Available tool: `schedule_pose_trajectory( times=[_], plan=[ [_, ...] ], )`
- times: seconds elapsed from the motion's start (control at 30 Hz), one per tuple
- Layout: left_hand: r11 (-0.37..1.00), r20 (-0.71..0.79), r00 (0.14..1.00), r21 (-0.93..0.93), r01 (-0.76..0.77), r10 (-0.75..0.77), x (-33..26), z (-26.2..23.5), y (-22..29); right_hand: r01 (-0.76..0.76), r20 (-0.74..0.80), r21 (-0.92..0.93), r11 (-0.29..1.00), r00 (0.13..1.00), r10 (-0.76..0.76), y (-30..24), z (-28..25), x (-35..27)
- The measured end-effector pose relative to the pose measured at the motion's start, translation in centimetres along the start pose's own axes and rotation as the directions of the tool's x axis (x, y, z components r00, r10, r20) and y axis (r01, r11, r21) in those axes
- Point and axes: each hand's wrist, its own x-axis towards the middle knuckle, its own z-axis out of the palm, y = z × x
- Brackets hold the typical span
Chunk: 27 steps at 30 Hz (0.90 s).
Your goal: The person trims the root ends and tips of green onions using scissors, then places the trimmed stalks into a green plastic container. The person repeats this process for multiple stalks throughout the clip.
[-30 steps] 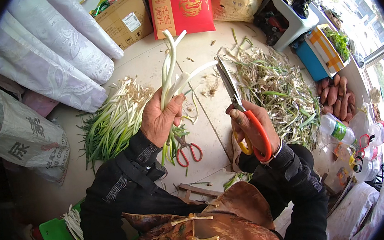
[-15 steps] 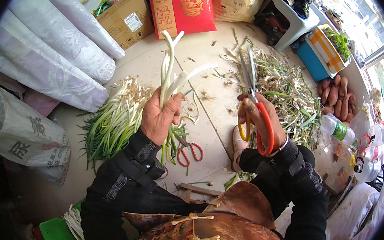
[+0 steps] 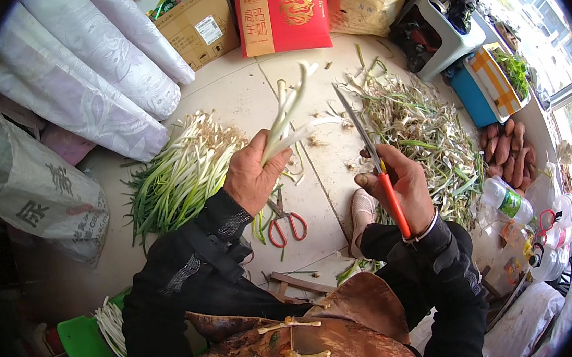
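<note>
L hand [image 3: 255, 174] clenched round white stalks [image 3: 290, 109], long axis twd 1 o'clock; R hand [image 3: 400, 188], at its 3, grips big scissors [image 3: 391, 199] pointing twd 11, near side stalk [image 3: 318, 123], contact unclear; on floor [image 3: 319, 196], leafy pile [image 3: 178, 171] at L's 9, trimmings heap [image 3: 426, 127] at R's 1.

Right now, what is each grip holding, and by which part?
The left grip holds pale vegetable stalks below their upper white ends; the right grip holds scissors by the orange-red handle.
</note>
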Motion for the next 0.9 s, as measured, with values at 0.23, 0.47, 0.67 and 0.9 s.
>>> schedule_pose_trajectory(
  times=[0.23, 0.47, 0.67, 0.9],
  plan=[
    [0.875, -0.023, 0.948, 0.391, -0.284, 0.318, 0.3, -0.3, -0.8, -0.017, -0.049, -0.083, 0.996, 0.999, 0.013, 0.1, -0.1, -0.1],
    [0.661, 0.110, 0.911, 0.654, -0.367, 0.397, 0.3, -0.9, -0.3, -0.044, -0.181, 0.012, 0.999, 0.982, 0.046, 0.0, -1.6, -0.1],
    [0.406, 0.235, 0.767, 0.736, -0.542, 0.597, 0.1, -2.2, -1.4, 0.093, 0.120, -0.246, 0.965, 0.991, -0.064, -0.3, -3.4, -0.6],
    [0.302, 0.337, 0.736, 0.752, -0.586, 0.588, -1.2, -3.7, -3.0, 0.167, 0.341, -0.232, 0.958, 0.937, -0.080, -0.2, -2.8, -1.1]
  ],
)
